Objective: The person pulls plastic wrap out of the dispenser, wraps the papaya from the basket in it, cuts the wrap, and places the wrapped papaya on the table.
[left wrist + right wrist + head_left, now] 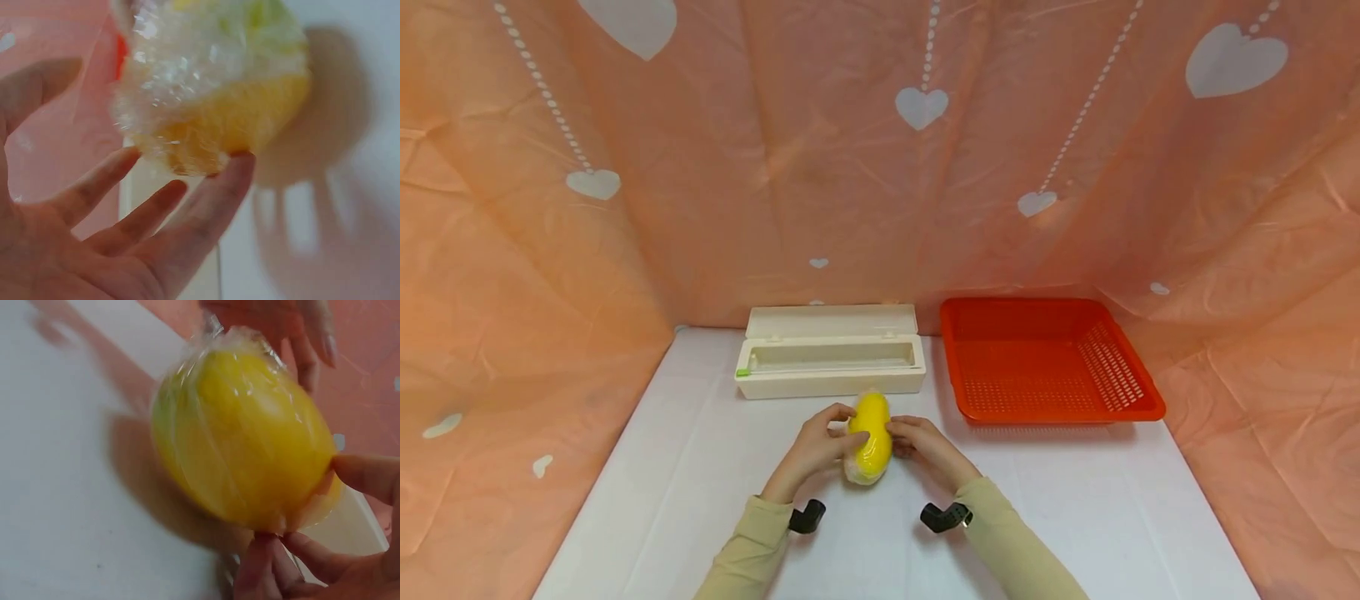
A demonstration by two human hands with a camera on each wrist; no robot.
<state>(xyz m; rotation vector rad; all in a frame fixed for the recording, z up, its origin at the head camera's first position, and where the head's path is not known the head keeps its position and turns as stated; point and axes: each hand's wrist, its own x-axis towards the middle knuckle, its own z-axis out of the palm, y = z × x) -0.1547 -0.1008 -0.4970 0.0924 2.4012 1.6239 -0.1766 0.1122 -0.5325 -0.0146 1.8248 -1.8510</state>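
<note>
A yellow oblong fruit (872,433) wrapped in clear cling film is between both hands, close over the white tabletop. Its lower end (212,94), with crumpled film and a greenish patch, fills the top of the left wrist view. My left hand (816,442) is at its left side with fingers spread; fingertips touch the film, and the thumb stands off it in the left wrist view. On the other side my right hand (928,446) pinches the fruit's far end, its thumb (369,475) on one side and fingers (269,556) on the other.
Behind the fruit lies a long white cling film box (831,383), its lid (831,321) raised and a green slider (742,372) at its left end. A red-orange plastic basket (1060,412) stands at the back right. Peach curtains (850,167) with white hearts enclose the table.
</note>
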